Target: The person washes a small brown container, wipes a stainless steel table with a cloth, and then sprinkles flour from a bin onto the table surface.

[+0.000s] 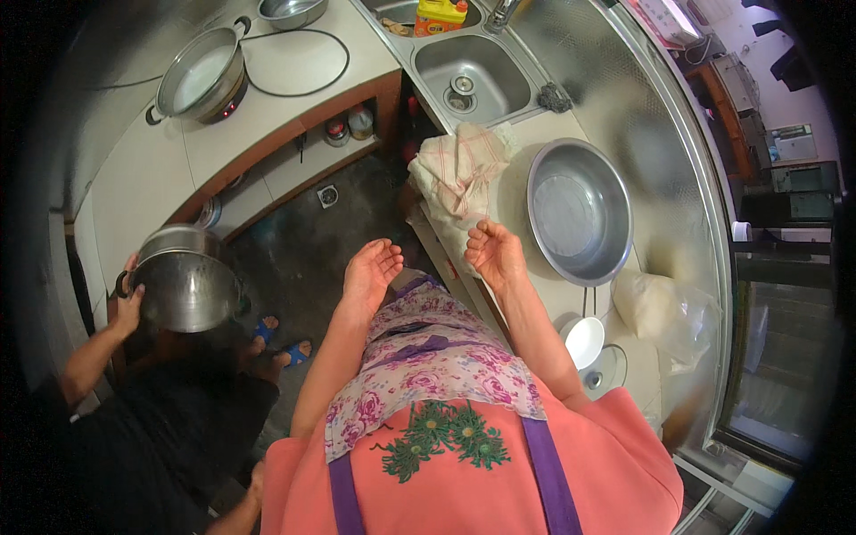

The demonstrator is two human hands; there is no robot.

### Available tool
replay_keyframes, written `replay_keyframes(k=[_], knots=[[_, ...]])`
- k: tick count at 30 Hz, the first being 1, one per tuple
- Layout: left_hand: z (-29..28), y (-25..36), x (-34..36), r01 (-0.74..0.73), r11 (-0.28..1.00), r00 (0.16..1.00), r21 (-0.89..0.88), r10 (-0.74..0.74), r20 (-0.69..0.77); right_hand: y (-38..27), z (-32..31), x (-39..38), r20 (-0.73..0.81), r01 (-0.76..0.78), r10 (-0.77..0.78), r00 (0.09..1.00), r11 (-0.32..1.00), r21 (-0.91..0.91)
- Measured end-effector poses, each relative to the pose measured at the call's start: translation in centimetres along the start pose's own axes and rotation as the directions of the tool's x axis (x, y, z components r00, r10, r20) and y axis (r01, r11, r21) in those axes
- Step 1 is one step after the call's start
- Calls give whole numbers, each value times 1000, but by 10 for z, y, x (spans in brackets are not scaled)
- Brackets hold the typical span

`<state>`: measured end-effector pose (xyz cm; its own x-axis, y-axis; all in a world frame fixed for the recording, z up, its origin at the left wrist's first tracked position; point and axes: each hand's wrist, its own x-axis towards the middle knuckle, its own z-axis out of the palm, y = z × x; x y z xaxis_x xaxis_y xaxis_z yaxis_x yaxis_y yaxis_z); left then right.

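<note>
My left hand (374,267) hangs over the dark floor at the front of my floral apron (428,357), fingers loosely curved and holding nothing. My right hand (495,254) is beside the counter's near edge, its fingers half bent and empty, just below a folded checked cloth (455,174). Right of that hand sits a large steel basin (580,212) on the counter, with a clear bag of pale contents (651,312), a white bowl (584,343) and a glass lid (606,370) nearer me.
At lower left a co-worker (169,428) holds a steel pot (187,285) by its handle. A pot on a burner (196,80) and a bowl (290,9) occupy the curved counter. A double sink (473,76) with a yellow container (439,18) is at the top.
</note>
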<state>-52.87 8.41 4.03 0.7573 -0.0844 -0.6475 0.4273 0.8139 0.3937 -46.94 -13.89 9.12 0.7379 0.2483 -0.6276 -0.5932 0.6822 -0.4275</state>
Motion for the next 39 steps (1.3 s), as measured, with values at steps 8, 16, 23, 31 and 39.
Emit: replay_keyframes(k=[8,16,23,31,39], knots=[[69,79,78,-57,981,998,188,51,35,-79,28,119,35,148,-152,988,984,102],[170,127,189,-69,944,988,324,19,155,-167,57,204,-164,335,-326,931,942,34],[247,169,331,-112,892,984,438,37,176,-211,62,288,-235,251,-237,943,968,32],[373,227,450,-398,798,881,452,195,431,-219,103,355,-313,340,-280,908,927,157],[474,224,457,-786,473,584,398,355,730,-226,118,366,-386,339,-218,897,898,281]])
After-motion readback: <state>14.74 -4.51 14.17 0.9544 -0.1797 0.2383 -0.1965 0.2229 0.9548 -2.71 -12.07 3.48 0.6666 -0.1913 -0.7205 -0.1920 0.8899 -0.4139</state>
